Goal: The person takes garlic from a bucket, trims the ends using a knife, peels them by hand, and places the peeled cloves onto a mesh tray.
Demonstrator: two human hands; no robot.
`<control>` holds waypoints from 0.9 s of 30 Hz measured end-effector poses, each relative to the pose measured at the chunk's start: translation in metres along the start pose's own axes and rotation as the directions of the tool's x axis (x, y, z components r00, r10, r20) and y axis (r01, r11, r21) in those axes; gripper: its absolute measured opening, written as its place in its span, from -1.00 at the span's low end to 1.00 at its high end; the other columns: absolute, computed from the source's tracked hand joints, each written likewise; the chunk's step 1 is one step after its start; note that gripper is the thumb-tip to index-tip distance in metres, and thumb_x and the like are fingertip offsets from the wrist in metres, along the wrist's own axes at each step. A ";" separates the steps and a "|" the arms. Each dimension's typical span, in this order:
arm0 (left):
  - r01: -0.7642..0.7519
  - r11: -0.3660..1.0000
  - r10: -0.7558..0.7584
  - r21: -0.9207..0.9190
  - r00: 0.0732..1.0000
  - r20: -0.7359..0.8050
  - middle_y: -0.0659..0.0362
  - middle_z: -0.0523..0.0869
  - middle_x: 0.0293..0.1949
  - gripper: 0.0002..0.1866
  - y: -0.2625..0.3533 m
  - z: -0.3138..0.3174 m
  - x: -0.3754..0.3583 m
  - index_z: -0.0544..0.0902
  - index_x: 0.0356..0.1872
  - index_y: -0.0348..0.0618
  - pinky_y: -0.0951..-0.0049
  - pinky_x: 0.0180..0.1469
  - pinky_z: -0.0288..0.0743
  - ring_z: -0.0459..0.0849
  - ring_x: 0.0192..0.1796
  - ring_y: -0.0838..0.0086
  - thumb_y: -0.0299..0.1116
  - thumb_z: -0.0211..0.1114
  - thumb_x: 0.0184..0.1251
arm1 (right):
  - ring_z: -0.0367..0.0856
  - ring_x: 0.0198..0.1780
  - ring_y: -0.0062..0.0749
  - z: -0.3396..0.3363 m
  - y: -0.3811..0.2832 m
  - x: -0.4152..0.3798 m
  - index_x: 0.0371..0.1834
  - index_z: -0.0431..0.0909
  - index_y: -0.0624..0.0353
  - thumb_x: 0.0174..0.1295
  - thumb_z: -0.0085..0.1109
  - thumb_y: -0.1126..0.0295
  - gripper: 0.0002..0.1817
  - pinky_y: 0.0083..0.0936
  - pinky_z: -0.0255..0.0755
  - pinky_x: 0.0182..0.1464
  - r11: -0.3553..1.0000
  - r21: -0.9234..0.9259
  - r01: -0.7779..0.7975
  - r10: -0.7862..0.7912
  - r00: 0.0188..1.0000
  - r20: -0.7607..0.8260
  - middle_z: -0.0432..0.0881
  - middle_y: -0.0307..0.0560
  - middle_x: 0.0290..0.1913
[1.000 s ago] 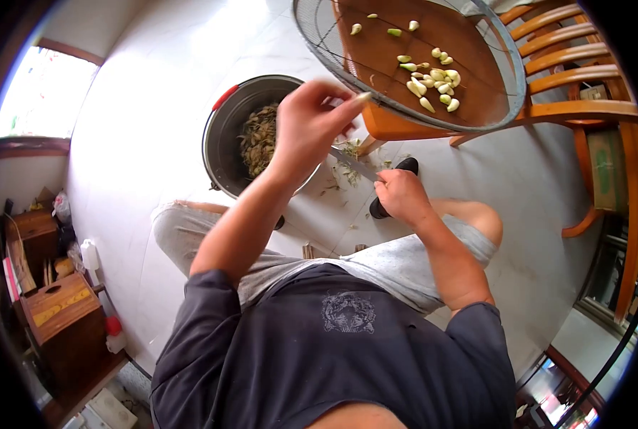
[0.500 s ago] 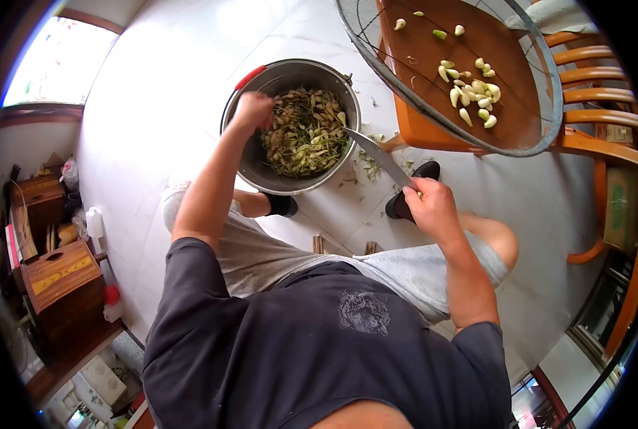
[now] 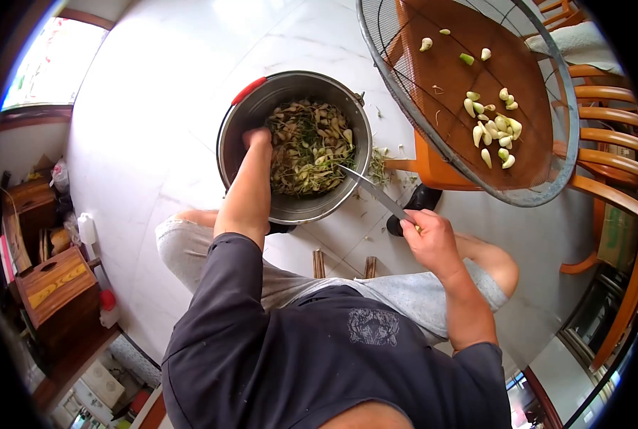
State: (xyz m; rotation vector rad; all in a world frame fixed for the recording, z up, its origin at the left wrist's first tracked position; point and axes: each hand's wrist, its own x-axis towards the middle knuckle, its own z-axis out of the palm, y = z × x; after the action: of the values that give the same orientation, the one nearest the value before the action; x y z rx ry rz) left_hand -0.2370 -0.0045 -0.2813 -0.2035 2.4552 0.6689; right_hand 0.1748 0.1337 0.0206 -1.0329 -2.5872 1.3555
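Inside the pot (image 3: 233,121), left hand (image 3: 257,137) reaches down.

No text can be read; the dark shirt's (image 3: 319,350) printed emblem seems only a blurred figure.

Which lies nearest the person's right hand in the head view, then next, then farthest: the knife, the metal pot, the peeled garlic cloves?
1. Knife, held in the right hand.
2. Metal pot, up and to the left.
3. Peeled garlic cloves, on the mesh tray above.
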 end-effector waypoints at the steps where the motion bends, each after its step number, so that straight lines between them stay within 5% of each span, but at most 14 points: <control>1: 0.076 0.964 -0.088 -0.256 0.996 -0.033 0.07 0.65 -0.02 -0.62 0.007 -0.003 -0.012 0.54 0.05 -0.33 0.30 -0.10 0.51 0.64 -0.01 0.34 -0.35 0.14 0.25 | 0.58 -0.35 -0.03 0.000 0.000 0.000 -0.22 0.63 0.22 0.11 0.12 0.42 -0.79 -0.28 0.45 -0.27 1.000 -0.003 -0.003 0.003 1.000 0.004 0.59 0.08 -0.42; 3: 0.228 0.783 -0.217 -0.579 0.972 0.088 0.06 0.63 -0.03 -0.61 0.013 -0.009 -0.032 0.52 0.07 -0.33 0.28 -0.11 0.50 0.62 -0.04 0.36 -0.35 0.13 0.25 | 0.58 -0.33 -0.03 -0.001 0.000 0.000 -0.22 0.63 0.24 0.11 0.12 0.41 -0.78 -0.28 0.45 -0.26 1.000 -0.010 -0.006 0.006 1.000 0.009 0.59 0.08 -0.41; 8: 0.273 0.659 -0.071 -0.701 0.950 0.304 0.02 0.61 -0.08 -0.59 0.001 -0.004 -0.016 0.51 0.07 -0.33 0.19 -0.24 0.51 0.62 -0.20 0.28 -0.32 0.15 0.24 | 0.58 -0.27 0.00 0.002 0.007 -0.002 -0.22 0.63 0.25 0.14 0.09 0.36 -0.76 -0.23 0.46 -0.18 0.999 -0.045 -0.030 0.031 0.999 0.029 0.60 0.10 -0.37; 12: 0.149 0.706 -0.035 -0.692 0.984 0.177 0.05 0.60 -0.06 -0.55 -0.004 -0.001 -0.027 0.50 0.09 -0.27 0.10 -0.33 0.50 0.61 -0.21 0.20 -0.31 0.27 0.20 | 0.58 -0.24 0.02 -0.001 0.008 -0.002 -0.21 0.64 0.24 0.15 0.07 0.34 -0.75 -0.23 0.45 -0.14 0.997 -0.070 -0.035 0.039 0.998 0.054 0.61 0.11 -0.35; 16: 0.191 0.714 -0.101 -0.674 0.980 0.170 0.16 0.62 -0.34 -0.72 0.015 -0.032 -0.075 0.59 -0.13 -0.19 0.34 -0.53 0.37 0.54 -0.46 0.40 -0.32 0.31 0.15 | 0.61 -0.30 -0.03 0.002 0.009 -0.002 -0.22 0.62 0.32 0.10 0.16 0.39 -0.75 -0.33 0.47 -0.23 0.995 -0.059 0.075 -0.076 0.997 -0.016 0.62 0.13 -0.36; 18: 0.070 0.649 -0.066 -0.758 0.997 0.035 0.23 0.49 -0.61 -0.88 0.033 -0.048 -0.117 0.59 -0.32 -0.16 0.45 -0.56 0.37 0.47 -0.59 0.46 -0.40 0.25 0.12 | 0.61 -0.29 -0.03 0.002 0.006 -0.003 -0.22 0.62 0.33 0.09 0.16 0.40 -0.76 -0.33 0.48 -0.23 0.995 -0.065 0.081 -0.082 0.996 -0.024 0.62 0.14 -0.36; 22: 0.057 0.354 0.186 -0.933 0.974 0.130 0.17 0.57 -0.37 -0.80 0.029 -0.072 -0.154 0.53 -0.14 -0.15 0.28 -0.35 0.59 0.58 -0.41 0.34 -0.43 0.17 0.21 | 0.59 -0.25 0.04 0.000 -0.004 -0.005 -0.24 0.63 0.23 0.11 0.09 0.35 -0.76 -0.20 0.46 -0.14 0.996 -0.051 0.079 -0.080 0.996 -0.026 0.62 0.13 -0.34; 27: 0.215 0.441 0.272 -0.872 0.893 0.358 0.05 0.50 -0.10 -0.75 0.035 -0.107 -0.215 0.44 0.00 -0.12 0.01 -0.11 0.56 0.54 -0.02 0.12 -0.37 0.14 0.34 | 0.59 -0.24 0.06 0.001 -0.008 -0.006 -0.24 0.62 0.25 0.11 0.10 0.36 -0.77 -0.22 0.46 -0.16 0.989 -0.070 0.130 -0.131 0.991 -0.016 0.63 0.15 -0.33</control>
State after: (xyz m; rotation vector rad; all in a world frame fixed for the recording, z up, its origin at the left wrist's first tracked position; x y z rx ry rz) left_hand -0.1238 -0.0298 -0.0681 -0.3577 1.3981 1.8025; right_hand 0.1749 0.1263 0.0278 -0.8633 -2.6516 1.2283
